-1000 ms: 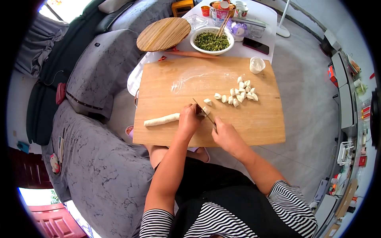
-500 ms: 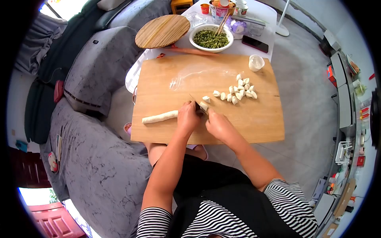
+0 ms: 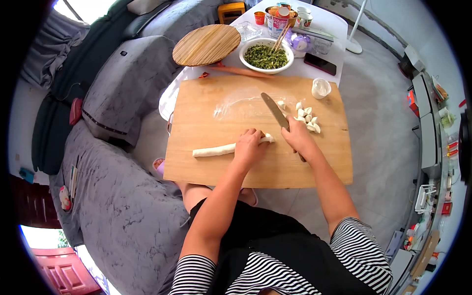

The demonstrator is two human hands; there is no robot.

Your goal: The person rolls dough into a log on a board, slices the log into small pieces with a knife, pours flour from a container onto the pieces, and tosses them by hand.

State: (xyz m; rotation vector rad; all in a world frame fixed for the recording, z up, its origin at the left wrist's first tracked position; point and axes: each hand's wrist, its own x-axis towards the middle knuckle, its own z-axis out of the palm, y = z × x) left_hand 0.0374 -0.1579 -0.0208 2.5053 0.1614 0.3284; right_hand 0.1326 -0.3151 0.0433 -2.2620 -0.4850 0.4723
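A long white dough roll [image 3: 215, 151] lies on the wooden board [image 3: 196, 118]. My left hand [image 3: 250, 146] rests over the roll near its right end, fingers wrapped on it; the end [image 3: 268, 138] shows just past the fingers. My right hand [image 3: 298, 136] grips the knife [image 3: 275, 111], whose blade points up and to the left above the board. Beside and partly behind that hand are several small dough pieces [image 3: 309, 118], some hidden by the hand and blade. One piece [image 3: 281, 104] sits just right of the blade.
Behind the board, a white bowl of chopped green filling [image 3: 266, 56] with chopsticks stands on the white table [image 3: 336, 29]. A round wooden lid [image 3: 206, 44] is left of it, a phone [image 3: 320, 64] right. A small cup [image 3: 321, 88] stands on the board's far right.
The knife has moved from beside my left hand to the right and up, near the dough pieces. My left hand and the dough roll have shifted right.
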